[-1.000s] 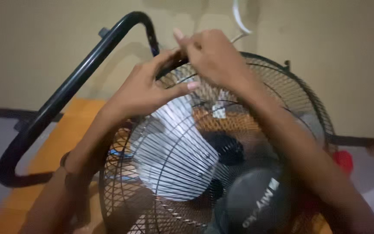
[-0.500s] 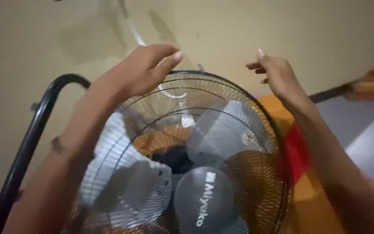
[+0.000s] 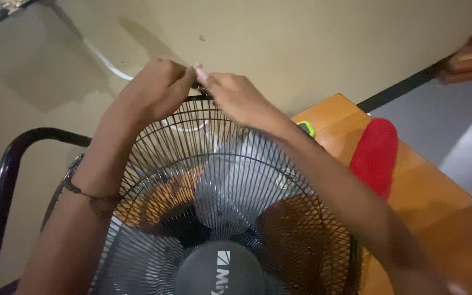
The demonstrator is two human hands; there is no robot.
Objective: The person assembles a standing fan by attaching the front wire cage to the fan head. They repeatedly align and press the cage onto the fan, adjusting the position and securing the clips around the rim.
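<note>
Head view: both hands meet at the far top rim of the black wire fan guard (image 3: 214,164). The left hand (image 3: 154,90) and right hand (image 3: 233,95) are curled, pinching the rim. The guard looks light, stiff and springy, best held by its rim; it faces the camera, with no long axis.

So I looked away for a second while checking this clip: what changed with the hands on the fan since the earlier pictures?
Half a second ago the hands were apart, the right hand off the grille. Now it has come in to meet the left hand, and both pinch at the top rim of the fan guard. The left hand stayed on that rim. The camera's view shifted too. The red cloth still lies on the wooden surface.
</note>
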